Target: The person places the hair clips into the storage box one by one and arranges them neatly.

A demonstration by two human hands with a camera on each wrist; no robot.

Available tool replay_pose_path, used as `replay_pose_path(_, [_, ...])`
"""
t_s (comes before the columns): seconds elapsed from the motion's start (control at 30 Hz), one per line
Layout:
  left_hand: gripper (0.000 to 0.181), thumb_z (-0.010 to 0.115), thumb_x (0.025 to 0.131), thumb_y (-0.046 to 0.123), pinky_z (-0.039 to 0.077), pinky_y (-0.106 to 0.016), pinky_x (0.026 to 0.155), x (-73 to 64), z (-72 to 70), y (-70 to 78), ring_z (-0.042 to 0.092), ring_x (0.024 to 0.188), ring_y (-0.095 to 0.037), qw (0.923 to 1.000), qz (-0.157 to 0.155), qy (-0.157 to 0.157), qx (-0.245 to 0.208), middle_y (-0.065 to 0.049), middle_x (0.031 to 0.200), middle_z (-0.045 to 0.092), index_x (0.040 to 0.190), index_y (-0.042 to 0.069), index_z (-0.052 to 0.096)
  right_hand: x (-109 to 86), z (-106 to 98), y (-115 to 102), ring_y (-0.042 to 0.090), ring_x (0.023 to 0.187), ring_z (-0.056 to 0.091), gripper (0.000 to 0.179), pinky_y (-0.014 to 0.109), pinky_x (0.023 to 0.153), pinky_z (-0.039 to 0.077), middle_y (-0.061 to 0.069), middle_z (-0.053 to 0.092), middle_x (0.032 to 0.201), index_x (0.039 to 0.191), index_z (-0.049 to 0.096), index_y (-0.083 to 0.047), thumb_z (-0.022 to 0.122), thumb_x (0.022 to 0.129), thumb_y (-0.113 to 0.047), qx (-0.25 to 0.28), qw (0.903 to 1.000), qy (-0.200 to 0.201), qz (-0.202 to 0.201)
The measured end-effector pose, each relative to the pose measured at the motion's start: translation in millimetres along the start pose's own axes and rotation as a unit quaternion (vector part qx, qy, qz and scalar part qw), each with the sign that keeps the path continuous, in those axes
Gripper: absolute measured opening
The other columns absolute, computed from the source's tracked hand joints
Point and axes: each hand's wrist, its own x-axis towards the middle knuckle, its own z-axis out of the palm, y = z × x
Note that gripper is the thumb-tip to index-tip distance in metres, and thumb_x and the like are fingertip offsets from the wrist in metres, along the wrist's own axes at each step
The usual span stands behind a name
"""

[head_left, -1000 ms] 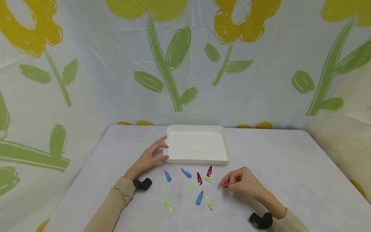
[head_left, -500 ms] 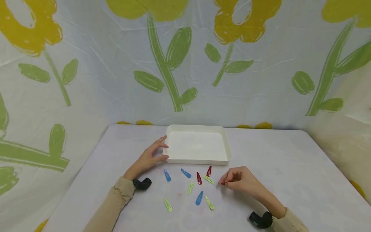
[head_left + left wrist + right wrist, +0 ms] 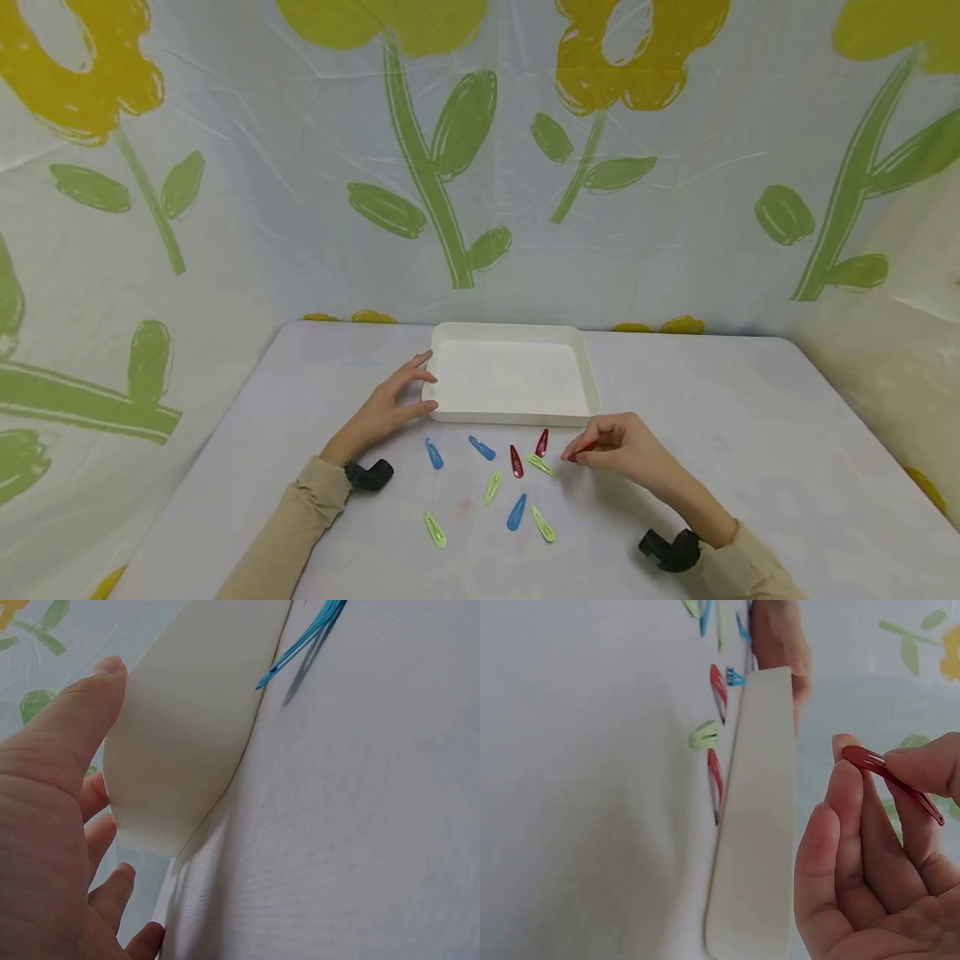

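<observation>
My right hand [image 3: 621, 446] pinches a red snap hair clip [image 3: 889, 776] between thumb and fingers, raised over the table right of the loose clips. My left hand [image 3: 392, 404] touches the left rim of a white tray [image 3: 513, 419], its fingers spread and relaxed along the edge. In the left wrist view the thumb [image 3: 82, 712] lies at the top of the tray's wall. In front of the tray lie several snap clips: two red, including a red clip [image 3: 517, 461], blue ones such as a blue clip [image 3: 516, 512], and light green ones such as a green clip [image 3: 435, 530].
The white-covered table [image 3: 675, 392] reaches back to a flower-printed curtain [image 3: 300, 167], which also hangs at both sides. Each wrist wears a black camera, such as the right wrist camera [image 3: 670, 551]. The tray stands near the table's far edge.
My right hand has risen from the table with the red clip and shifted slightly toward the tray. The left hand, the tray and the loose clips stay where they were.
</observation>
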Motion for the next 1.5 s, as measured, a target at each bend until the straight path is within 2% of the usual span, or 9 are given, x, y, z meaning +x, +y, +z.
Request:
replay_pose_path(0.17, [0.037, 0.075, 0.091, 0.028, 0.013, -0.055, 0.119, 0.3, -0.7, 0.9, 0.013, 0.151, -0.021, 1.0000, -0.005, -0.001, 0.005, 0.004, 0.162, 0.027, 0.122, 0.017, 0.060, 3.5, -5, -7, 0.043, 0.091, 0.068, 0.003, 0.029, 0.078, 0.058, 0.014, 0.075, 0.095, 0.090, 0.067, 0.001, 0.068, 0.090, -0.002, -0.001, 0.9999, 0.011, -0.001])
replay_pose_path(0.67, [0.036, 0.075, 0.091, 0.028, 0.012, -0.056, 0.119, 1.3, 0.4, 0.4, 0.013, 0.151, -0.021, 1.0000, -0.002, -0.002, 0.006, 0.004, 0.162, 0.026, 0.123, 0.017, 0.060, 14.3, -15, -29, 0.032, 0.087, 0.070, 0.008, 0.030, 0.081, 0.058, 0.013, 0.072, 0.092, 0.094, 0.067, 0.001, 0.069, 0.093, -0.006, 0.009, 0.9984, 0.052, -0.018])
replay_pose_path(0.73, [0.036, 0.075, 0.091, 0.027, 0.012, -0.054, 0.119, 1.2, 0.4, -0.4, 0.013, 0.151, -0.020, 1.0000, -0.004, -0.002, 0.005, 0.004, 0.162, 0.027, 0.122, 0.017, 0.060, 16.6, -15, -32, 0.029, 0.086, 0.069, 0.008, 0.030, 0.080, 0.058, 0.015, 0.072, 0.093, 0.094, 0.067, 0.003, 0.068, 0.093, -0.005, 0.013, 0.9983, 0.051, -0.025])
replay_pose_path(0.93, [0.038, 0.075, 0.091, 0.028, 0.012, -0.054, 0.120, 0.9, 0.1, -1.4, 0.013, 0.151, -0.020, 1.0000, -0.006, -0.003, 0.006, 0.005, 0.162, 0.026, 0.123, 0.015, 0.060, 23.0, -13, -39, 0.033, 0.087, 0.068, 0.007, 0.030, 0.080, 0.058, 0.016, 0.070, 0.094, 0.095, 0.067, 0.003, 0.066, 0.094, -0.003, 0.019, 0.9974, 0.057, -0.039])
replay_pose_path(1.03, [0.039, 0.075, 0.091, 0.029, 0.012, -0.054, 0.119, 1.1, 0.0, -1.2, 0.012, 0.151, -0.021, 0.9999, -0.006, -0.004, 0.008, 0.004, 0.162, 0.026, 0.124, 0.014, 0.060, 26.1, -12, -42, 0.030, 0.086, 0.069, 0.007, 0.030, 0.080, 0.058, 0.016, 0.071, 0.096, 0.097, 0.068, 0.003, 0.064, 0.094, -0.002, 0.022, 0.9968, 0.062, -0.046])
replay_pose_path(1.23, [0.039, 0.075, 0.091, 0.029, 0.012, -0.054, 0.119, 0.9, 0.3, 0.8, 0.012, 0.151, -0.020, 0.9999, -0.012, -0.004, 0.005, 0.005, 0.162, 0.026, 0.124, 0.014, 0.060, 31.9, -10, -48, 0.032, 0.088, 0.070, 0.013, 0.032, 0.080, 0.058, 0.016, 0.072, 0.096, 0.104, 0.069, 0.002, 0.063, 0.094, -0.001, 0.017, 0.9960, 0.076, -0.045])
replay_pose_path(1.5, [0.036, 0.075, 0.091, 0.028, 0.012, -0.056, 0.119, 0.2, 0.1, 2.3, 0.012, 0.151, -0.021, 0.9999, -0.010, -0.002, 0.005, 0.003, 0.162, 0.026, 0.122, 0.018, 0.060, 43.5, -8, -60, 0.020, 0.083, 0.070, 0.016, 0.030, 0.078, 0.057, 0.017, 0.073, 0.095, 0.106, 0.070, 0.003, 0.065, 0.093, -0.003, 0.024, 0.9946, 0.092, -0.042])
